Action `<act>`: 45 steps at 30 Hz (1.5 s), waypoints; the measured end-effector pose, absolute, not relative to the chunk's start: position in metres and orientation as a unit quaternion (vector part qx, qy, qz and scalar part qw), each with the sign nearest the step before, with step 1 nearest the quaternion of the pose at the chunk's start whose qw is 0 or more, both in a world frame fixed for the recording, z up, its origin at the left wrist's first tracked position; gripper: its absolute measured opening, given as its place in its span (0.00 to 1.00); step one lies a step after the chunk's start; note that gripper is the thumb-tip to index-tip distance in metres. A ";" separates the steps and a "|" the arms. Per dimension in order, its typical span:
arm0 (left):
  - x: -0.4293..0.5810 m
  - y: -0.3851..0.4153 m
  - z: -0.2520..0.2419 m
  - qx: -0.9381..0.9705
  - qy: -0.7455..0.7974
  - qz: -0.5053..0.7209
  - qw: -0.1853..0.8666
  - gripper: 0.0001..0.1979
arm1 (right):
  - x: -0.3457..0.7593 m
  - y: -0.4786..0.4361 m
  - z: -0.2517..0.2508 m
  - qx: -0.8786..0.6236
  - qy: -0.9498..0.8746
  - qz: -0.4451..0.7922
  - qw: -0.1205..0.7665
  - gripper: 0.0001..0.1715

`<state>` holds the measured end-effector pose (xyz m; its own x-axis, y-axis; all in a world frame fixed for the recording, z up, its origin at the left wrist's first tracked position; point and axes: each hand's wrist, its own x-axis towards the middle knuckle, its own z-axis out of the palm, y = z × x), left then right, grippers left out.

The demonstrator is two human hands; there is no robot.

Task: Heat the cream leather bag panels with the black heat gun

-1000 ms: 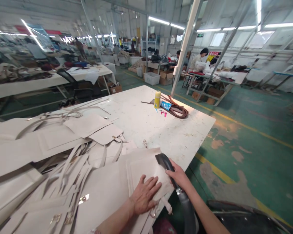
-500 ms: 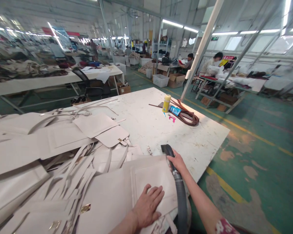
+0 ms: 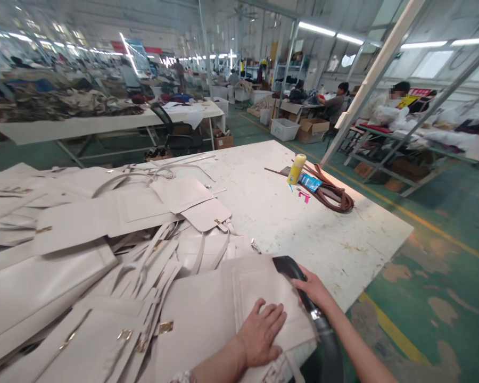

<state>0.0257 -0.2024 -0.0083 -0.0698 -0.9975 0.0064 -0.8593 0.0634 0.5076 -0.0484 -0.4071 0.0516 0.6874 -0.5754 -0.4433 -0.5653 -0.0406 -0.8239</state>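
My left hand [image 3: 262, 332] lies flat with fingers spread on a cream leather bag panel [image 3: 219, 314] at the near edge of the white table [image 3: 303, 229]. My right hand [image 3: 313, 288] is wrapped round the black nozzle [image 3: 288, 266] of a grey ribbed vacuum hose [image 3: 327, 346]. The nozzle tip rests on the panel's far right corner. A heap of cream bag panels and straps [image 3: 104, 239] covers the left half of the table.
A yellow bottle [image 3: 296, 168], a blue packet [image 3: 310, 182], pink bits and a coil of brown straps [image 3: 331, 194] lie at the table's far right. The table edge drops to a green floor [image 3: 423, 266] on the right. People work at benches behind.
My right hand has drawn the nozzle along the panel's far edge, first outward and now back onto the corner. The view has panned left. My left hand has stayed flat on the panel.
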 end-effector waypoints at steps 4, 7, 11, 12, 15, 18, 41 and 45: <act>0.026 -0.200 -0.004 0.657 -0.711 -0.170 0.185 0.35 | -0.032 -0.396 0.075 -0.766 0.370 -0.037 0.524 0.38; 0.025 -0.197 -0.005 0.654 -0.716 -0.149 0.191 0.33 | -0.033 -0.361 0.093 -0.783 0.283 0.002 0.554 0.37; 0.020 -0.197 -0.018 0.664 -0.713 -0.154 0.164 0.26 | -0.024 -0.313 0.095 -0.799 0.170 0.023 0.577 0.39; 0.018 -0.198 -0.021 0.668 -0.710 -0.153 0.163 0.26 | -0.018 -0.305 0.093 -0.799 0.176 0.028 0.574 0.40; 0.016 -0.199 -0.028 0.674 -0.701 -0.122 0.201 0.28 | 0.004 -0.295 0.086 -0.791 0.228 0.047 0.566 0.40; 0.014 -0.201 -0.029 0.666 -0.699 -0.083 0.245 0.25 | 0.023 -0.290 0.085 -0.779 0.245 0.053 0.574 0.39; 0.176 -0.164 -0.001 0.754 -0.122 -0.325 0.558 0.08 | 0.025 -0.261 0.093 -0.750 0.279 0.035 0.599 0.39; 0.173 -0.159 0.004 0.734 -0.111 -0.344 0.575 0.07 | 0.021 -0.261 0.096 -0.758 0.280 0.006 0.589 0.40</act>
